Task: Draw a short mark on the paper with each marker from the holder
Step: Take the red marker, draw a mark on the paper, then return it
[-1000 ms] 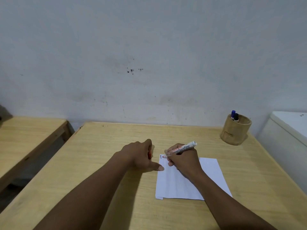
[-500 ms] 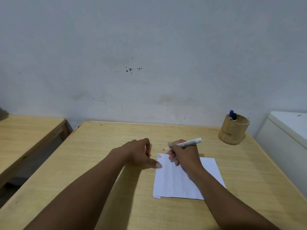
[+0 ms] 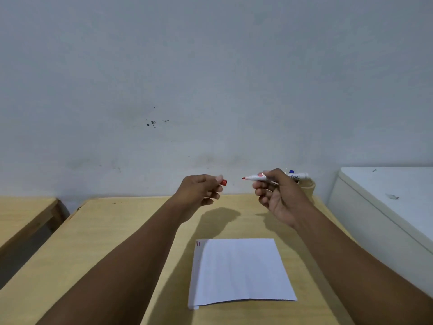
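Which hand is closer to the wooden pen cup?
The right hand, holding the red marker, is raised just in front of the pen cup, partly hiding it. The left hand, holding the red cap, is farther left.

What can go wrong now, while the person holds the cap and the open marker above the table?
1. The red cap is pinched only at the fingertips of the left hand; it may slip and roll off the table.
2. The bare tip of the red marker in the right hand points at the left hand, so a missed capping may stain the fingers.
3. The marker's rear end is near the holder and may knock it.
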